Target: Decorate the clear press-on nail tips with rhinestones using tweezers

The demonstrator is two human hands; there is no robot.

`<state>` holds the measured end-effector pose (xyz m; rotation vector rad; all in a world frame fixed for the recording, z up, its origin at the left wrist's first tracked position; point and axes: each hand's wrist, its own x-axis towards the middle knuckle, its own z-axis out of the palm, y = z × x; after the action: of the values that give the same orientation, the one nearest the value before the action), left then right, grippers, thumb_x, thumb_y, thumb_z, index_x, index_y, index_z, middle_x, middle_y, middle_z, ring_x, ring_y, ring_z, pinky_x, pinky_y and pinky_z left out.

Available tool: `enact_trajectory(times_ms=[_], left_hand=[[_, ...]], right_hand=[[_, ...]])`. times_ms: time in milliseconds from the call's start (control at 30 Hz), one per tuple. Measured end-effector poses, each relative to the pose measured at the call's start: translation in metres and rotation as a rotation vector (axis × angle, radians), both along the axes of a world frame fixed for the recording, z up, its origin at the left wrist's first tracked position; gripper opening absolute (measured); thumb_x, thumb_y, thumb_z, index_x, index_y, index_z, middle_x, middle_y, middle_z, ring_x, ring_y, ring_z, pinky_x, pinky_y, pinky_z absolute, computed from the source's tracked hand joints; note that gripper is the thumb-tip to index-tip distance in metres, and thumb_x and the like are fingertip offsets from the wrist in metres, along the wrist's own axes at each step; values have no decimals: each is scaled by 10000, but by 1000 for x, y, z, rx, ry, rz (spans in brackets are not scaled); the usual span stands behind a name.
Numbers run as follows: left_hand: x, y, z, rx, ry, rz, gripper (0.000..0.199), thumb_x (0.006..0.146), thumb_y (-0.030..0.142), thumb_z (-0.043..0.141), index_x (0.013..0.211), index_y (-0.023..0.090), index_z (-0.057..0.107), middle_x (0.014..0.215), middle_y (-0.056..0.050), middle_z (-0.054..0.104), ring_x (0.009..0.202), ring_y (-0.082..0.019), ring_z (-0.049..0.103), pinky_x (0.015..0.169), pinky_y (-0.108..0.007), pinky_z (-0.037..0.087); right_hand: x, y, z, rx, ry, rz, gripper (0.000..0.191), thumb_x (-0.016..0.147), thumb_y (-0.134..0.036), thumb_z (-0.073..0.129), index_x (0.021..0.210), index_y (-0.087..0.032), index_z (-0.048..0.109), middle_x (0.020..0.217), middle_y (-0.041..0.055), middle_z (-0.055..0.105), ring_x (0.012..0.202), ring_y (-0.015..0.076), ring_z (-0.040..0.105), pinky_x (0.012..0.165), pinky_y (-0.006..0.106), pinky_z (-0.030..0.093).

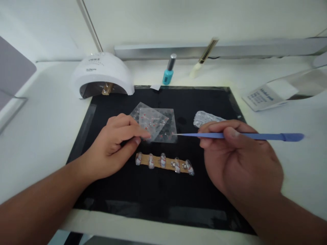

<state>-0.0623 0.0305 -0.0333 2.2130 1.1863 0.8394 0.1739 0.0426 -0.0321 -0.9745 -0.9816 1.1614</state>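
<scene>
My left hand has its index finger pressed on the lower corner of a clear sticker sheet, the thumb close beside it and the other fingers curled. This sheet, dotted with small red and white designs, overlaps a second clear sheet. Pinched in my right hand is a pair of blue tweezers, its thin pale tip at the second sheet's right edge. Just below the sheets, a tan strip carries several clear press-on nails with red, white and silver decoration.
A white nail lamp stands back left, with a tan piece inside. A turquoise polish bottle and a gold-capped bottle are behind the black mat. Clear packaging lies beyond my right hand. An alcohol pad box sits right.
</scene>
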Motion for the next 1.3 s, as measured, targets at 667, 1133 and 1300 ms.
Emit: enact_trajectory(times_ms=[667,1133,1300], left_hand=[[-11,24,-15,34,299,323,352,913,184,516,1228,231,667,1236,-81,653,1163,-276,542,1030,-541,367],[0,24,-21,-27,545,327,659,844,490,692,1437,285,489,1420,-119,560,1275,-373,457,1016,-577,365],[0,23,-16,-27,560,311,644,868,442,672,1459,268,482,1352,-121,593,1159,-351,517,959,-532,434]], right_hand=[[3,7,-16,11,79,-36,139,798,-235,658,671,-206,705,696,-13,619,605,118,596,647,287,498],[5,13,-15,0,172,-46,106,767,-234,667,678,-190,703,677,-14,621,564,109,595,596,276,485],[4,12,-14,1,166,-32,110,763,-236,668,669,-189,699,654,-11,609,569,119,587,580,279,486]])
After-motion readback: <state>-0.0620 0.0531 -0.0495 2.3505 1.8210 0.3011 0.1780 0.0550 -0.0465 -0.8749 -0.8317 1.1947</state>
